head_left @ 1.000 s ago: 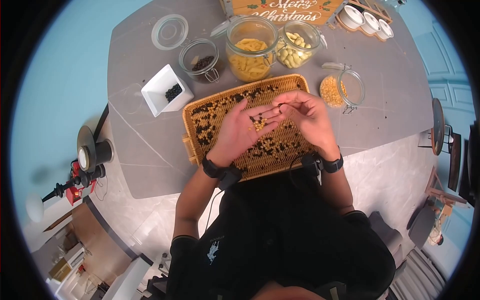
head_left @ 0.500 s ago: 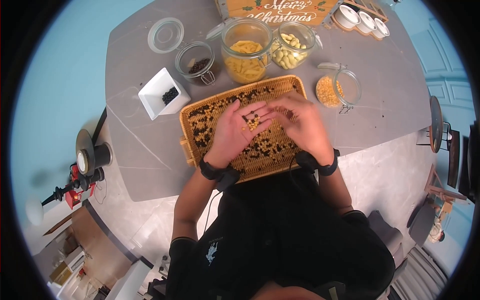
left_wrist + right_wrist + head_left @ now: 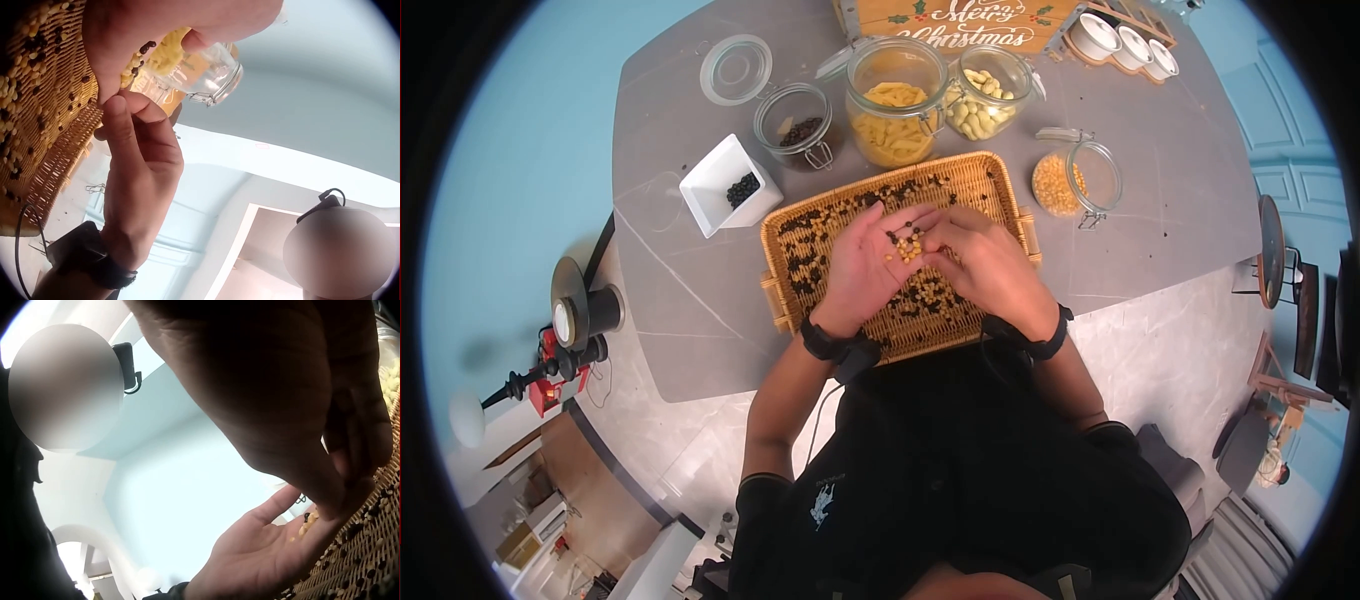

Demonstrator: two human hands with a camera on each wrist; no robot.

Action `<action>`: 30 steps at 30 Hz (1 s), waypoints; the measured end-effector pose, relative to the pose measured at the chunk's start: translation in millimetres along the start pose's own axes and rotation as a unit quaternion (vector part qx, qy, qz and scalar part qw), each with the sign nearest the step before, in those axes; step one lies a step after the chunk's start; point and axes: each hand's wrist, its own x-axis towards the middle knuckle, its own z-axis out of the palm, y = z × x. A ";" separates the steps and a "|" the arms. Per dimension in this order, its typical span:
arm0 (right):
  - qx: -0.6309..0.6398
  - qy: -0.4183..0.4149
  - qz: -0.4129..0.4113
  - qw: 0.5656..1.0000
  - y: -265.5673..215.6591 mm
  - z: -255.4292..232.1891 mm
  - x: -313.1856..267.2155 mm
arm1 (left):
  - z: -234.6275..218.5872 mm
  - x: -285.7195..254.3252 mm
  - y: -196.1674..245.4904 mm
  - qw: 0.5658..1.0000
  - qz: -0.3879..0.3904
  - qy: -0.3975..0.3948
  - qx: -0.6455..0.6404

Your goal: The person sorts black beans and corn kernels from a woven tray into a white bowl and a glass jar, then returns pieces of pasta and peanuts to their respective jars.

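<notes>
My left hand lies palm up over the wicker basket, fingers extended, carrying a small pile of yellow corn kernels and a few black beans. From the right, my right hand reaches over that palm, fingers bent. In the left wrist view the right thumb and forefinger come together at the edge of the left hand; I cannot tell whether a bean is between them. Across the basket's floor, black beans and corn kernels are scattered together.
A white square dish holding black beans stands left of the basket. Behind are glass jars of dark beans, pasta and pale nuts. A jar of corn stands to the right. A Christmas sign stands at the back.
My right hand has drawn away from the left fingertips, then come back over the palm, lower than before. The left hand stays palm up with its kernels and beans.
</notes>
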 end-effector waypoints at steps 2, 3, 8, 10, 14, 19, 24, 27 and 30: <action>-0.004 -0.005 -0.023 1.000 4.2 1.9 -0.5 | 1.1 -0.9 -0.6 1.000 0.003 -0.001 0.003; -0.006 -0.007 -0.035 0.999 5.5 2.1 -0.6 | 2.0 -1.1 -0.9 1.000 0.005 0.000 0.002; 0.035 -0.024 -0.017 0.999 3.1 -3.2 -2.4 | 2.3 0.7 -1.9 1.000 -0.005 -0.007 -0.010; 0.035 -0.019 0.005 0.999 2.7 -6.8 -2.1 | 15.6 -0.6 -0.4 1.000 -0.002 0.021 -0.002; 0.003 0.005 0.009 1.000 -9.4 -14.2 5.4 | 2.8 2.1 -2.0 1.000 -0.004 -0.024 0.007; -0.091 0.044 -0.048 0.994 6.1 3.5 7.1 | 3.9 1.5 -2.9 0.999 -0.011 -0.031 0.002; -0.106 0.024 -0.040 0.993 0.7 1.8 7.6 | -0.2 2.5 -4.2 1.000 -0.012 -0.025 -0.007; -0.084 0.057 0.020 0.995 1.4 -3.6 6.0 | -1.2 2.9 -3.5 1.000 -0.017 -0.019 0.003; -0.140 0.096 0.046 0.984 6.6 -5.6 6.5 | 5.1 0.7 -1.7 1.000 -0.019 0.001 0.014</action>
